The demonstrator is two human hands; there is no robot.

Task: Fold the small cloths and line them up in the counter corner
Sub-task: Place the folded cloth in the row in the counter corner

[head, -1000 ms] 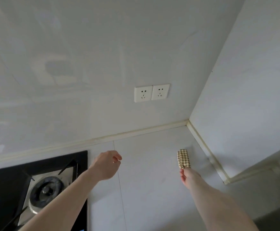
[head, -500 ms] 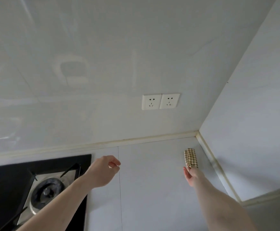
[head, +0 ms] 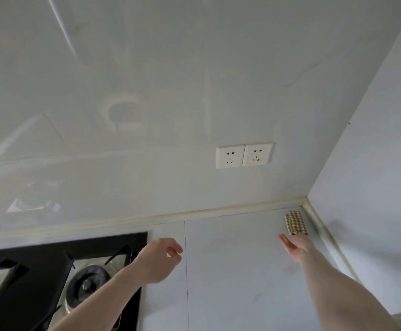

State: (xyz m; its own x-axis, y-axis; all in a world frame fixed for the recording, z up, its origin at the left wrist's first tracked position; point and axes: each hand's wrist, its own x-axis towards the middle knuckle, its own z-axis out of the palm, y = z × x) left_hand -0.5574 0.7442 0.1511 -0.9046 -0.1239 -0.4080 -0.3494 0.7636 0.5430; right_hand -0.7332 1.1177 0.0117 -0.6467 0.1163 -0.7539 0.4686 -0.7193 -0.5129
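folded checked cloth (head: 295,222) lies lengthwise toward the back wall; right hand (head: 295,247) flat, left hand (head: 159,258) loosely curled.

Folded checked cloth (head: 296,222) in counter corner, right hand (head: 295,247) just beside, flat

A pale glossy back wall (head: 171,91) fills most of the view, with dim reflections across it. A double white socket (head: 244,155) sits on it. Right of the socket, a plain side wall (head: 373,163) meets it in a corner. Below the socket a cream sealant strip (head: 194,215) edges the grey desk (head: 230,271). Left of and below the socket, a black gas hob (head: 51,271) is set in the desk.
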